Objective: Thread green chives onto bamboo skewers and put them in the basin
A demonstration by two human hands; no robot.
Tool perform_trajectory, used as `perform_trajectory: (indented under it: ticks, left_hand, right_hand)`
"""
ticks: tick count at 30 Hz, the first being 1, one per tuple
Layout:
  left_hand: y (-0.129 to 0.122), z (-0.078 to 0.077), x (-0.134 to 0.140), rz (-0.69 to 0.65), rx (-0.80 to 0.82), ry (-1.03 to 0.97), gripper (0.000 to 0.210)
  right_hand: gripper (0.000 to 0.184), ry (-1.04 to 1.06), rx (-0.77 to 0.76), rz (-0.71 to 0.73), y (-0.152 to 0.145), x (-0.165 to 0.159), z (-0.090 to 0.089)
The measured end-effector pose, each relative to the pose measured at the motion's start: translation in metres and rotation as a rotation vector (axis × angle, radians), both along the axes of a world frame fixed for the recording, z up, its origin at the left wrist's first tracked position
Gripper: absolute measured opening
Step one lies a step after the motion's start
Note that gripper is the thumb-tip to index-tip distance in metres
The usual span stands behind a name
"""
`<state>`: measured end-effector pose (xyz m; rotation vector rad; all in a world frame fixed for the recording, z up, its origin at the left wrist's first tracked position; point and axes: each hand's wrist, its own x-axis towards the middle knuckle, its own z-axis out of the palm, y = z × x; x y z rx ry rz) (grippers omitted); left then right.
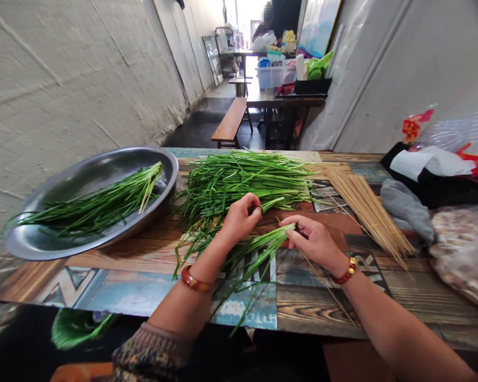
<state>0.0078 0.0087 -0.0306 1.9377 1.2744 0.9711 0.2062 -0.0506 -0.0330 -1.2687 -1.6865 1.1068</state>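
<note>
My right hand [313, 239] is closed around the pale stem ends of a small bunch of garlic chives [263, 244] and a thin bamboo skewer [326, 286]. The skewer slants down toward the table's front edge, and the green leaves trail to the lower left. My left hand [242, 215] is closed in a pinch at the near side of a large pile of garlic chives [247, 178]. Pale stems stick out to the right of its fingers, though its fingertips are partly hidden. To the right lies a fan of loose bamboo skewers [368, 212].
A metal basin [83, 164] at the left holds a bundle of chives with a skewer. Plastic bags [466, 244] and a grey cloth [406, 207] lie at the right. Beyond the table [119, 289] stand a bench [233, 119] and another table with containers. A person [261, 32] is far back.
</note>
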Motion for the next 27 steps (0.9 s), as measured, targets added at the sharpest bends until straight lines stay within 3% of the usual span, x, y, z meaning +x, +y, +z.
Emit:
perform_trajectory:
  ticks: [2, 5, 14, 27]
  left_hand:
    - [-0.002, 0.005, 0.000, -0.043, -0.127, -0.127, 0.018]
    - [-0.005, 0.011, 0.003, -0.109, -0.205, -0.146, 0.029]
    - [-0.009, 0.011, 0.006, -0.115, -0.164, -0.113, 0.024]
    - [-0.015, 0.013, 0.013, -0.182, -0.243, -0.163, 0.026]
  right_hand:
    - [0.022, 0.023, -0.014, -0.040, 0.000, 0.000, -0.001]
    - [0.023, 0.050, -0.026, -0.072, -0.001, 0.000, -0.002]
    - [0.026, 0.137, -0.043, -0.138, -0.003, -0.006, -0.003]
    - [0.028, 0.032, 0.054, -0.148, 0.001, -0.006, -0.008]
